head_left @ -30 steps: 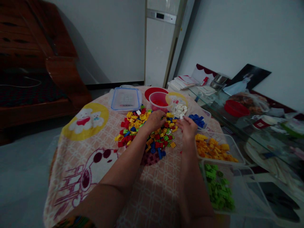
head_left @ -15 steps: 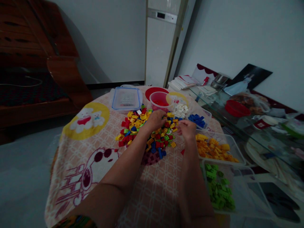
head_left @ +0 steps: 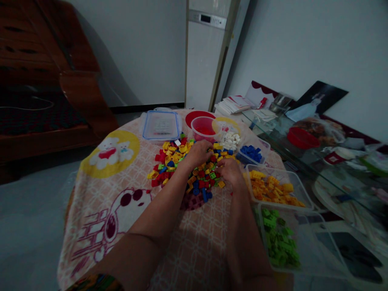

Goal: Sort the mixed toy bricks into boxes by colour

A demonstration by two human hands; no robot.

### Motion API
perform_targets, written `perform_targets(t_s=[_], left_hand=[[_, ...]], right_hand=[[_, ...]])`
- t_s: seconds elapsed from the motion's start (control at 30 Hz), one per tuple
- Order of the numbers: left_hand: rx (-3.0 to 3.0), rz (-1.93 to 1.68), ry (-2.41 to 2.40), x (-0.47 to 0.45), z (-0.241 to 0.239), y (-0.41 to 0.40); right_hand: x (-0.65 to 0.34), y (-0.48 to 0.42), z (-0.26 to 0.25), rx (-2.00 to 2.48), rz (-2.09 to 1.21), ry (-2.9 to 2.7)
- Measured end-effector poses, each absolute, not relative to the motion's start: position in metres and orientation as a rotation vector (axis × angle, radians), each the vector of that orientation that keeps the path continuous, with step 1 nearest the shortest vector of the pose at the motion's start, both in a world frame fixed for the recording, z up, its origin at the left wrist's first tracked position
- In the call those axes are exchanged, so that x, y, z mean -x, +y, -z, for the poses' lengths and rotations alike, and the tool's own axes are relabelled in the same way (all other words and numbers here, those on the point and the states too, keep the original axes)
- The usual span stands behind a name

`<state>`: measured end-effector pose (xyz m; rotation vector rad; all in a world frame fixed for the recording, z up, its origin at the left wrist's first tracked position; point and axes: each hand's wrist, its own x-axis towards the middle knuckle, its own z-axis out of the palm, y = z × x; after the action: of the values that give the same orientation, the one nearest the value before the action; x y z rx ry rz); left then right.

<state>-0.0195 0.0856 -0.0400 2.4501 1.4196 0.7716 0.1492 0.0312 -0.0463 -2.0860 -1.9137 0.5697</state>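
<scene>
A heap of mixed toy bricks, red, yellow, blue and green, lies on a cartoon-print cloth. My left hand rests on the heap's far side, fingers curled into the bricks. My right hand sits at the heap's right edge, fingers bent down among the pieces; what either hand pinches is hidden. To the right stand clear tubs of sorted bricks: yellow-orange, green, blue and white.
A red bowl and a clear lidded box stand behind the heap. A glass table with clutter runs along the right. A white appliance and dark wooden furniture stand at the back.
My right hand has moved left from near the blue and yellow tubs onto the right edge of the heap. My left hand has stayed on the heap.
</scene>
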Motion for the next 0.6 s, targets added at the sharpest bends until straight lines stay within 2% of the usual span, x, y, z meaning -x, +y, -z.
perform_targets(t_s=[0.23, 0.5, 0.6], left_hand=[[-2.456, -0.748, 1.417, 0.0191, 0.0392, 0.0863], [-2.458, -0.727, 1.438, 0.0195, 0.0364, 0.0839], [-2.45, -0.738, 1.429, 0.0194, 0.0383, 0.0858]], right_hand=[[-0.1434, 0.0287, 0.0442, 2.157, -0.426, -1.955], [-0.1445, 0.0284, 0.0467, 2.104, -0.41, -1.993], [-0.1465, 0.0298, 0.0485, 2.072, -0.509, -1.893]])
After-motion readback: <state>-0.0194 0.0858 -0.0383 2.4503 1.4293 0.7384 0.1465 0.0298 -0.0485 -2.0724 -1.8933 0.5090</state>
